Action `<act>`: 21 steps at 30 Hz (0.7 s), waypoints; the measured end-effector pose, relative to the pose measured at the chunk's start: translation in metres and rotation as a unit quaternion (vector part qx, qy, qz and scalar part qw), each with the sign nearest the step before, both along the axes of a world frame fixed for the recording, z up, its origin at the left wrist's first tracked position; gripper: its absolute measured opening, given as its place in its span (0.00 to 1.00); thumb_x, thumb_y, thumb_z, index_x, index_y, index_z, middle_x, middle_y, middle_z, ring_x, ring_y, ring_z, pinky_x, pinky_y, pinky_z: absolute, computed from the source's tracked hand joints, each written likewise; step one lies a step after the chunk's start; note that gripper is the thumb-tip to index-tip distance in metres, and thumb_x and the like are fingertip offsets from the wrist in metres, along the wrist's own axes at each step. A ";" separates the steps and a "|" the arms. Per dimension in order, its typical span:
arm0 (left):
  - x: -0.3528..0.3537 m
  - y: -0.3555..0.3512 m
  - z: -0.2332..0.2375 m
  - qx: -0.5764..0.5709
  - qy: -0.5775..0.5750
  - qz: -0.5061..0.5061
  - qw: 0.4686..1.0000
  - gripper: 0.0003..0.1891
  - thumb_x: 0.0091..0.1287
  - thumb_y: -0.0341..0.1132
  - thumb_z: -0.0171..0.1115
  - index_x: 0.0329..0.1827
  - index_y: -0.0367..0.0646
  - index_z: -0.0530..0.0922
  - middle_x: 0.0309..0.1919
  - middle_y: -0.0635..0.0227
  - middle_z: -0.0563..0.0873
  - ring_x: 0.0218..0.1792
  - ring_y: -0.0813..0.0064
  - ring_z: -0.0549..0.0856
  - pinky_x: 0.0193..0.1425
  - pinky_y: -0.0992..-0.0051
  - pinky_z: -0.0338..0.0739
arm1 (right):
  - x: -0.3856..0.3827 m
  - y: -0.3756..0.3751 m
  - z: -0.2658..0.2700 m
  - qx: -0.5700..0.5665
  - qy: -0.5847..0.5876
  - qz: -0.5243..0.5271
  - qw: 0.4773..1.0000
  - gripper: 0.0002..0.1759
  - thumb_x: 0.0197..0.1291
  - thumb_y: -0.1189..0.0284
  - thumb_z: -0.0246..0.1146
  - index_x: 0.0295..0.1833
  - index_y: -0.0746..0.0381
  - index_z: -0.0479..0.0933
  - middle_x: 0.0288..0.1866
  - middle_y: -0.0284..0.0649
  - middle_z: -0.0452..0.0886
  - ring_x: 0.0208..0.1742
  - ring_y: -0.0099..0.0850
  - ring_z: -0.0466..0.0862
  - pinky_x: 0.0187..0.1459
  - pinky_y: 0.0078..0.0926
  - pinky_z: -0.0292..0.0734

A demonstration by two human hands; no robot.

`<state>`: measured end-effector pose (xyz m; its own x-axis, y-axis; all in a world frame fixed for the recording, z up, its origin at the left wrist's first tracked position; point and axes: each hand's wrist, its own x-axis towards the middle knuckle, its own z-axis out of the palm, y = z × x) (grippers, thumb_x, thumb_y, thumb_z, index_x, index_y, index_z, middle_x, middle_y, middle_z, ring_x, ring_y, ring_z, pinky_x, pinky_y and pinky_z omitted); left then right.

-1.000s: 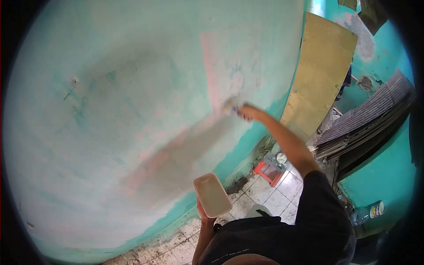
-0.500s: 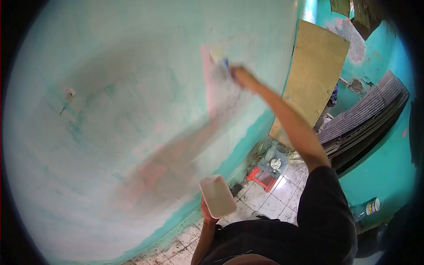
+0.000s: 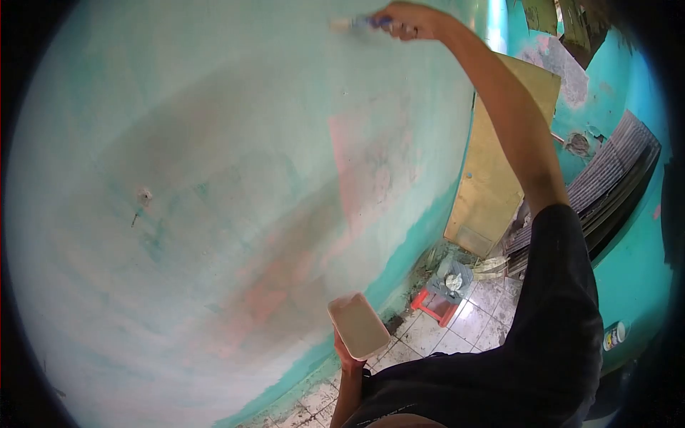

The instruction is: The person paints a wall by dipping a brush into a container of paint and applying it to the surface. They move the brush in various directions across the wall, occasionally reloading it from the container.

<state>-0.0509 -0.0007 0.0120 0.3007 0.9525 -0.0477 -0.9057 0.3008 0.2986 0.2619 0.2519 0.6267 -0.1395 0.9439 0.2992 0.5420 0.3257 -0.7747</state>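
Note:
High on the wall, my right hand (image 3: 408,21) grips a paintbrush (image 3: 357,23) by its blue handle, the pale bristles pointing left at the wall surface. The wall (image 3: 278,135) is teal under a thin whitish coat, with pink patches (image 3: 346,164) showing in places. Low in the view, my left hand (image 3: 346,354) holds a rectangular plastic tub (image 3: 359,327) from its left side and underneath. Pale paint-like liquid seems to fill the tub, though its depth is hard to judge.
A red stool (image 3: 434,308) with a grey item on top stands on the dirty tiled floor (image 3: 421,334). Behind it a wooden board (image 3: 492,171) leans near the corner. Corrugated sheets (image 3: 606,178) and a small white container (image 3: 614,336) are at the right.
My right hand has moved up the wall with the paintbrush, away from the pink patch. The view has shifted a little; my left hand still holds the tub.

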 end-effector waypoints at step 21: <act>0.024 0.040 -0.031 0.018 0.029 -0.002 0.999 0.35 0.77 0.59 0.41 0.75 0.40 0.63 0.60 0.47 0.79 0.55 0.46 0.84 0.59 0.45 0.80 | 0.019 0.014 -0.136 0.184 0.088 -0.071 0.976 0.27 0.72 0.51 0.53 0.25 0.60 0.73 0.19 0.33 0.72 0.20 0.26 0.70 0.23 0.29 0.63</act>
